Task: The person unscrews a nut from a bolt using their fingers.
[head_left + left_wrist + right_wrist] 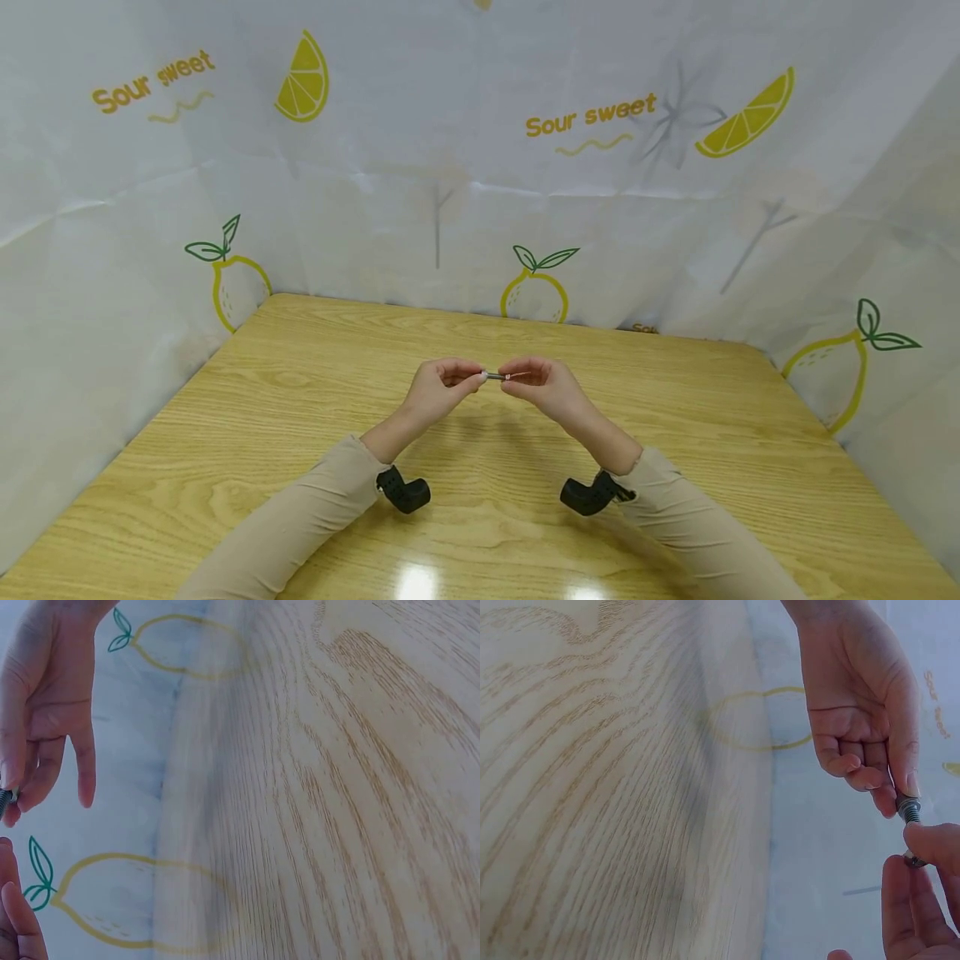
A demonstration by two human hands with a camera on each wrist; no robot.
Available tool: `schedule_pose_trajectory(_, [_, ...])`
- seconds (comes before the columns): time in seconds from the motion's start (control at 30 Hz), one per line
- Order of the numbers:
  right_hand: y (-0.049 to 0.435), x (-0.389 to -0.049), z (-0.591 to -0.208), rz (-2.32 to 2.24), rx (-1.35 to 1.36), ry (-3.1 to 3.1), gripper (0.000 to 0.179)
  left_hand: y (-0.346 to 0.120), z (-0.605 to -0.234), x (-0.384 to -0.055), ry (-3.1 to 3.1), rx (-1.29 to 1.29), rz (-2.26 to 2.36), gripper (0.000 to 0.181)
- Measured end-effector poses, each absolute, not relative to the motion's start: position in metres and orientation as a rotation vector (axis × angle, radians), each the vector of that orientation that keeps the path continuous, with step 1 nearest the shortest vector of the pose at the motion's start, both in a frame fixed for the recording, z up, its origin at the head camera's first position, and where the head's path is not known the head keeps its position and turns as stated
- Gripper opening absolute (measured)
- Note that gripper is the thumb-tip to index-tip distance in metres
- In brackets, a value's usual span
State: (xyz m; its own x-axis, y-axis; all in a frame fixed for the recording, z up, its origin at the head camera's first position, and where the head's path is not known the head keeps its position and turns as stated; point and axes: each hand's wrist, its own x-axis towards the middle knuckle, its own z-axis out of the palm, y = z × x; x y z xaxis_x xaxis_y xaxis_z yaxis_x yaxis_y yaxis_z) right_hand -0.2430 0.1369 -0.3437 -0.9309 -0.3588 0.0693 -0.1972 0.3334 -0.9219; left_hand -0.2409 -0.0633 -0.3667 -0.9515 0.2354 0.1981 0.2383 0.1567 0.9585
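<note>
A short metal bolt (495,376) with a threaded shank is held level above the table, between both hands. My left hand (437,390) pinches its left end between thumb and fingers. In the right wrist view this end of the bolt (908,805) looks like a wider ringed piece. My right hand (551,389) pinches the other end with thumb and fingertips. A wider dark metal piece (913,860) shows at that end, partly hidden by the fingers; whether it is head or nut I cannot tell. The left wrist view catches only the bolt's edge.
Under the hands lies a wood-grain table (300,467). A white cloth (420,225) printed with lemons hangs behind it and along both sides. Black wrist cameras sit at the left cuff (405,492) and right cuff (588,495).
</note>
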Motion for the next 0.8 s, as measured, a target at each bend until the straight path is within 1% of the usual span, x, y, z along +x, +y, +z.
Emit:
schedule_pose_trajectory(0.23, [0.1376, -0.2438, -0.3439, -1.635, -0.54, 2.422, 0.038, -0.0626, -0.3665, -0.2411, -2.389, -0.483, -1.972, 0.024])
schedule_pose_trajectory(0.47, [0.1372, -0.2436, -0.3444, -1.641, -0.512, 2.429, 0.03, -0.062, -0.3663, -0.241, -2.393, -0.464, -1.969, 0.024])
schedule_pose_trajectory(0.7, [0.1389, -0.2441, -0.344, -1.609, -0.527, 2.402, 0.04, -0.0615, -0.3666, -0.2416, -2.39, -0.482, -1.971, 0.024])
schedule_pose_trajectory(0.8, [0.139, -0.2443, -0.3438, -1.574, -0.527, 2.405, 0.04, -0.0616, -0.3671, -0.2419, -2.4, -0.477, -1.958, 0.023])
